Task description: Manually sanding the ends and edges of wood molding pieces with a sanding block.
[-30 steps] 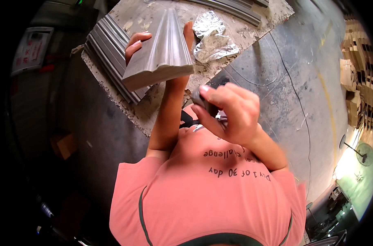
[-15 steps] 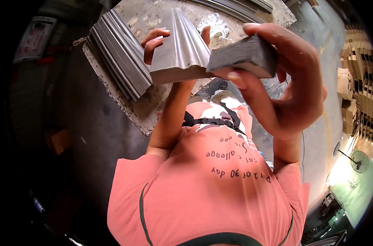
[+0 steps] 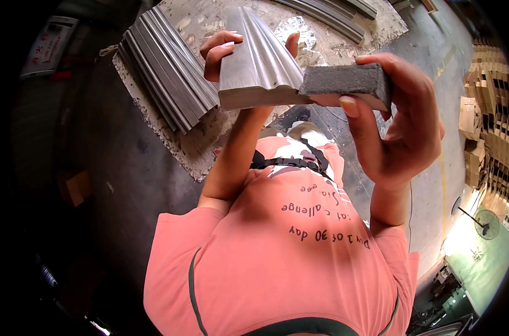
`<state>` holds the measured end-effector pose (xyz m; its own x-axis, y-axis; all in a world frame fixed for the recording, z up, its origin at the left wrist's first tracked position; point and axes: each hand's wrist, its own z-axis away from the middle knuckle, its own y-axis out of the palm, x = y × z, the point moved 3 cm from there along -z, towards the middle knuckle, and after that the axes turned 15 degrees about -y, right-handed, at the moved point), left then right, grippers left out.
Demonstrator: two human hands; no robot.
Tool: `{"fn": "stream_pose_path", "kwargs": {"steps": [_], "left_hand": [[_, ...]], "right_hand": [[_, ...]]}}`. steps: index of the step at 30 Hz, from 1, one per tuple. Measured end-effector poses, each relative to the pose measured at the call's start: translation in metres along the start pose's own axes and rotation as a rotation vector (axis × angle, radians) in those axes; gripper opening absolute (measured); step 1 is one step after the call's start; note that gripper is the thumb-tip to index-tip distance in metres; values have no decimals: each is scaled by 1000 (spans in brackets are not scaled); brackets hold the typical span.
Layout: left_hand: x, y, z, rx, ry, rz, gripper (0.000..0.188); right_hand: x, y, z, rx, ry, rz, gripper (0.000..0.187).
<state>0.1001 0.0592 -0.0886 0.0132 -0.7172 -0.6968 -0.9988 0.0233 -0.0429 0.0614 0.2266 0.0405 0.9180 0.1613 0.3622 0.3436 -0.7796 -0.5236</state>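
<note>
My left hand [image 3: 221,51] is closed around a silvery, ridged metal profile [image 3: 257,61], its fingers along the left side and the thumb tip showing at the right. The cut end of the profile faces me. Between thumb and fingers, my right hand [image 3: 408,120] grips a dark grey sanding block [image 3: 344,81] with a rough top. The block's left end meets the lower right corner of the profile. Part of the right fingers is hidden behind the block.
A stack of similar metal profiles [image 3: 165,67] lies on a worn, paint-flecked board [image 3: 153,115] at the left. More long profiles [image 3: 333,19] rest at the far side, near crumpled clear plastic [image 3: 296,32]. Cardboard boxes [image 3: 470,117] and a fan [image 3: 486,224] stand at the right.
The profile and sanding block have shifted slightly right together with both hands. The block has turned to lie more level, and my right hand has moved a little farther from the camera.
</note>
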Motion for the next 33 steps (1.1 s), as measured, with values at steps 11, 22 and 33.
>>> {"fn": "stream_pose_path", "kwargs": {"steps": [11, 22, 33], "left_hand": [[-13, 2, 4, -104, 486, -492, 77], [-15, 6, 5, -75, 392, -453, 80], [-11, 5, 9, -77, 462, -561, 86]], "right_hand": [[1, 10, 52, -294, 90, -13, 44], [7, -4, 10, -136, -131, 63, 53], [-2, -16, -11, -72, -56, 46, 45]]}}
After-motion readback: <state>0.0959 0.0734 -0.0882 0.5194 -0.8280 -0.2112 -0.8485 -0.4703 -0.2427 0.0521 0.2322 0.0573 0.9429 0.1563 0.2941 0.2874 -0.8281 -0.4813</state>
